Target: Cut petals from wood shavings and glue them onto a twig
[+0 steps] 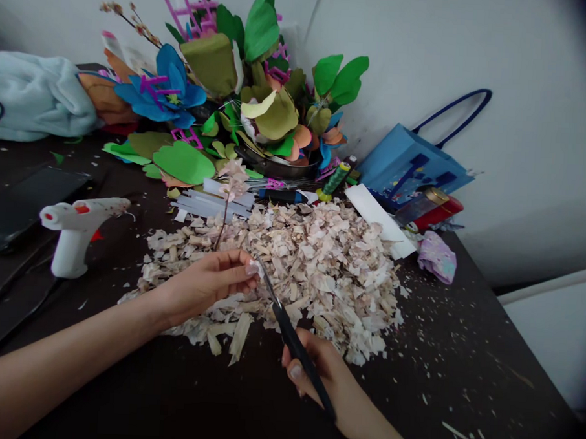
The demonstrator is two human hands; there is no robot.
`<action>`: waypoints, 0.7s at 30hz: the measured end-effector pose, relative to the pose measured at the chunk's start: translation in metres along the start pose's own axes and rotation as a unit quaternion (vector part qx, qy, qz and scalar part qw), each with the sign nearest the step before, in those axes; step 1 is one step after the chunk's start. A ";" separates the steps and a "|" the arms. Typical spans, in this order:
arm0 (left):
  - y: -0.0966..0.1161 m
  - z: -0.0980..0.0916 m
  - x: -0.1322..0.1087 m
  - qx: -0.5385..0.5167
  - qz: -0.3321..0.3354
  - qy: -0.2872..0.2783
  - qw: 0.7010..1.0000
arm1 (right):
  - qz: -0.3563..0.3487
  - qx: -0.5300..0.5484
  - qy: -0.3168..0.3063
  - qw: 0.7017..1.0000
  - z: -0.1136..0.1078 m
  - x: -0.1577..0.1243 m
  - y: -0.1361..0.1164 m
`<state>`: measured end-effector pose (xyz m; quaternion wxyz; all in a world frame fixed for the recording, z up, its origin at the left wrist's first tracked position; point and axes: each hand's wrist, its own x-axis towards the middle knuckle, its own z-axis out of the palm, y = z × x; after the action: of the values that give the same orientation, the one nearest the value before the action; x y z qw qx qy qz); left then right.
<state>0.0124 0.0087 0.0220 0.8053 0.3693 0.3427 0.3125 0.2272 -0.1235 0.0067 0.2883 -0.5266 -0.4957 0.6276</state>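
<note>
My left hand (207, 284) is closed, pinching a thin twig with a pale paper blossom (233, 177) at its top, and a small pale scrap shows at its fingertips. My right hand (322, 373) grips black scissors (288, 329), whose blade tips reach up to the scrap at my left fingertips. Both hands hover over a wide pile of pale paper scraps (320, 266) on the dark table (462, 356).
A white glue gun (76, 226) stands at the left. Paper flowers and leaves in a dark bowl (259, 108) fill the back. Clear glue sticks (211, 203), a green thread spool (336, 178), a blue bag (407, 163), a red can (436, 209) and light blue cloth (36, 95) lie around.
</note>
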 end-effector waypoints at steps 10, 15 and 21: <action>0.002 -0.005 0.002 0.023 -0.008 -0.018 1.000 | 0.010 -0.021 0.004 1.000 -0.001 0.001 -0.003; 0.005 -0.008 0.004 0.051 -0.010 -0.042 0.998 | 0.019 -0.020 0.007 1.000 0.001 -0.001 -0.007; 0.007 -0.013 0.005 0.085 -0.008 -0.055 0.995 | 0.019 -0.026 0.000 0.999 0.000 -0.002 -0.005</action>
<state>0.0035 0.0214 0.0190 0.7911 0.4502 0.3259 0.2554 0.2268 -0.1237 0.0120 0.2628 -0.5436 -0.5011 0.6200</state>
